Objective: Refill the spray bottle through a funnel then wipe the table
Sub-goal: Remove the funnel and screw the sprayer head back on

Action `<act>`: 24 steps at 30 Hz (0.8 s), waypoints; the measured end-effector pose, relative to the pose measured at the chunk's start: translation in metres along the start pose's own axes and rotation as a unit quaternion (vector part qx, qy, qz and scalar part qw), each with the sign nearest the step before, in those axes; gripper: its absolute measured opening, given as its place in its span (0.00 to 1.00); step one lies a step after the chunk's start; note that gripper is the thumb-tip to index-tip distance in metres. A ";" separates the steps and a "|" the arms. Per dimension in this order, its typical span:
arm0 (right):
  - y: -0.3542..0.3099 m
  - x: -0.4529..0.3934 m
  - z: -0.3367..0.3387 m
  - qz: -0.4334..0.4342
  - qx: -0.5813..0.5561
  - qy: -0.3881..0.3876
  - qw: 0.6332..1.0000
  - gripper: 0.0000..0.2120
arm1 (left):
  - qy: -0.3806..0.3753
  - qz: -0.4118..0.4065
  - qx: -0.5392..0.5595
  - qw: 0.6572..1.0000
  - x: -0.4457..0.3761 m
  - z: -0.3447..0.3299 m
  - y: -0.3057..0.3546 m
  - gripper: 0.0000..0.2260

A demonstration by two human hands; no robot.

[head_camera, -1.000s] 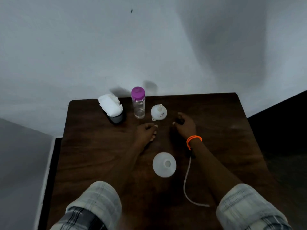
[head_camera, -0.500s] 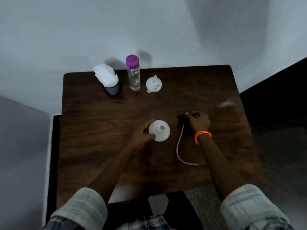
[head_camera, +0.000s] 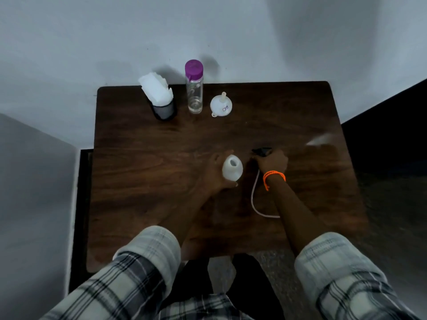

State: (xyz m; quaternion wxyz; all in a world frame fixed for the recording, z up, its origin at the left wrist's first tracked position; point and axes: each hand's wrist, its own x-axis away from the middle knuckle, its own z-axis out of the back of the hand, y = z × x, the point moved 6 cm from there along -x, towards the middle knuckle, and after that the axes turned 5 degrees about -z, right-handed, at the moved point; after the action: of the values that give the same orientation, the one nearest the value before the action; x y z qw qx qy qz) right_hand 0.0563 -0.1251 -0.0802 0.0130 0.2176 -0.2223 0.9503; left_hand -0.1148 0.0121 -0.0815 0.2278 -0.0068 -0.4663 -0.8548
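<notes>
On the dark wooden table [head_camera: 143, 172], my left hand [head_camera: 213, 174] grips the white spray bottle [head_camera: 232, 168]; its open neck faces up and it leans slightly. Just right of it, my right hand [head_camera: 272, 161], with an orange band at the wrist, holds the black spray head [head_camera: 262, 151]. Its thin dip tube [head_camera: 255, 202] trails toward me across the table. A small white funnel [head_camera: 221, 105] lies spout-up at the back. Left of the funnel stands a clear bottle with a purple cap [head_camera: 194, 88].
A dark mesh cup stuffed with white tissues [head_camera: 160, 100] stands at the back left, beside the clear bottle. The table backs onto a pale wall. A faint white smear [head_camera: 320, 139] shows near the right edge. My plaid sleeves fill the bottom of the view.
My left hand moved from the bare table to take hold of the white bottle, which now leans. My right hand stays closed round the spray head just right of the bottle. The view shifted.
</notes>
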 end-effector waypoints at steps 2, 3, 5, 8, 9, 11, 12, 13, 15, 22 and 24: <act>0.001 0.003 0.013 -0.030 -0.051 0.005 0.998 0.20 | -0.002 0.022 -0.002 1.000 0.000 0.002 0.000 0.44; 0.001 0.003 0.020 -0.042 -0.079 0.014 0.996 0.19 | -0.011 0.024 -0.010 1.000 0.002 0.004 0.001 0.42; -0.001 0.005 0.037 -0.053 -0.128 0.024 0.990 0.16 | -0.024 0.013 -0.030 0.999 0.009 0.009 -0.002 0.42; -0.009 0.013 0.060 -0.070 -0.286 -0.001 0.956 0.16 | -0.022 0.055 0.002 0.998 0.030 0.012 -0.008 0.44; -0.013 0.013 0.063 -0.073 -0.354 -0.020 0.932 0.16 | 0.008 0.076 0.007 0.997 0.039 0.015 -0.009 0.42; -0.031 0.024 0.075 -0.065 -0.473 -0.089 0.874 0.12 | 0.069 0.098 -0.001 0.993 0.057 0.025 -0.007 0.38; -0.041 0.034 0.082 -0.067 -0.508 -0.116 0.851 0.10 | 0.083 0.101 -0.001 0.991 0.066 0.030 -0.005 0.37; -0.051 0.043 0.088 -0.071 -0.531 -0.142 0.832 0.09 | 0.089 0.096 -0.002 0.991 0.074 0.035 -0.002 0.37; -0.066 0.058 0.098 -0.074 -0.560 -0.182 0.805 0.04 | 0.092 0.100 0.002 0.991 0.089 0.046 -0.003 0.40; -0.093 0.099 0.107 -0.059 -0.613 -0.240 0.750 0.02 | 0.126 0.076 -0.020 0.989 0.130 0.069 0.004 0.41; -0.095 0.109 0.103 -0.060 -0.600 -0.247 0.758 0.02 | 0.133 0.077 -0.027 0.988 0.139 0.072 0.004 0.42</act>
State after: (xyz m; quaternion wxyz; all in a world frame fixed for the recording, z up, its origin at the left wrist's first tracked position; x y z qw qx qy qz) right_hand 0.0108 -0.0913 0.0880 0.1424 0.4056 -0.7291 0.5325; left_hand -0.2522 0.0147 -0.0063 0.3522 0.0649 -0.4066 -0.8405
